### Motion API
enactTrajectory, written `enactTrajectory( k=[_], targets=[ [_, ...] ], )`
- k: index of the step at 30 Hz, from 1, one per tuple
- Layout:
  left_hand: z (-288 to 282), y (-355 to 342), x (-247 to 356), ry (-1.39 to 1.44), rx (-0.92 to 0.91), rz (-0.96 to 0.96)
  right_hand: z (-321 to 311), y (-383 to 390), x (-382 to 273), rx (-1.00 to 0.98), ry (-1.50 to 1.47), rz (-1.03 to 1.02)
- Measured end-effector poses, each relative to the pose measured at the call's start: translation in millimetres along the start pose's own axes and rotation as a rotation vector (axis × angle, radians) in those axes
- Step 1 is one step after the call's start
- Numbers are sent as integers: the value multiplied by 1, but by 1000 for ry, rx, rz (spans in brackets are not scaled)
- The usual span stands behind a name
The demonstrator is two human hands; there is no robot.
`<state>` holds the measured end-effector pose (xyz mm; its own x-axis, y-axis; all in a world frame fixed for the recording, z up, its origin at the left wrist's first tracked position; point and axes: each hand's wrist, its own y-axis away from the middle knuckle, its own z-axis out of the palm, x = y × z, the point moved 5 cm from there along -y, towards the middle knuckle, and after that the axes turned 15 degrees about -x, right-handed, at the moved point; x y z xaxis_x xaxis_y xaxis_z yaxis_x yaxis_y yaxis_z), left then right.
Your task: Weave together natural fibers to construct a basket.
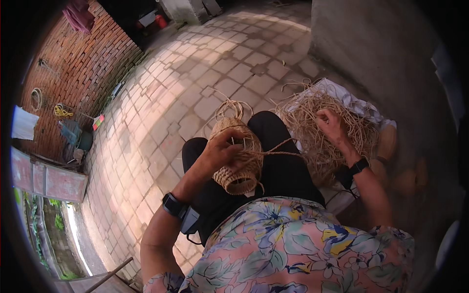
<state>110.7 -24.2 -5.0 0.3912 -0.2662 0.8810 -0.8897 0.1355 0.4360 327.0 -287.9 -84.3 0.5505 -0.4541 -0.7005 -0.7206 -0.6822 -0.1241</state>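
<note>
A half-woven straw basket (239, 178) rests across my lap, its round open mouth turned toward my body. My left hand (223, 152) holds it from the left side, thumb and fingers bent over the weave. From the basket a twisted straw cord (281, 153) runs off to the right, and loose loops of strand (235, 108) stick out beyond its far end. My right hand (334, 127) is over a heap of straw strands (342, 105) to the right of my knees. Its fingers are curled together; whatever is between them is too small to make out.
A white sack (388, 122) lies under the straw heap, beside a grey wall (376, 53). Tan, blurred rounded objects (388, 141) stand to its right. Stone paving (146, 141) spreads left and ahead, up to a brick wall (83, 68) with hanging coils and a bucket (85, 140).
</note>
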Motion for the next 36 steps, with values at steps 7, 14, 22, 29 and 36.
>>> enactTrajectory(
  k=[7,14,22,29,36],
  targets=[
    [-14,8,1,380,72,155,78,16,-158,-507,-512,-327],
    [-21,5,-42,639,428,219,46,44,-143,-855,-223,-218],
    [14,18,-93,889,551,267,-137,12,52,-273,373,324],
    [9,25,-91,640,558,105,-19,-4,-124,-307,-94,-410],
    [15,44,-34,-616,869,74,81,17,-194,-375,39,-727]
  ],
)
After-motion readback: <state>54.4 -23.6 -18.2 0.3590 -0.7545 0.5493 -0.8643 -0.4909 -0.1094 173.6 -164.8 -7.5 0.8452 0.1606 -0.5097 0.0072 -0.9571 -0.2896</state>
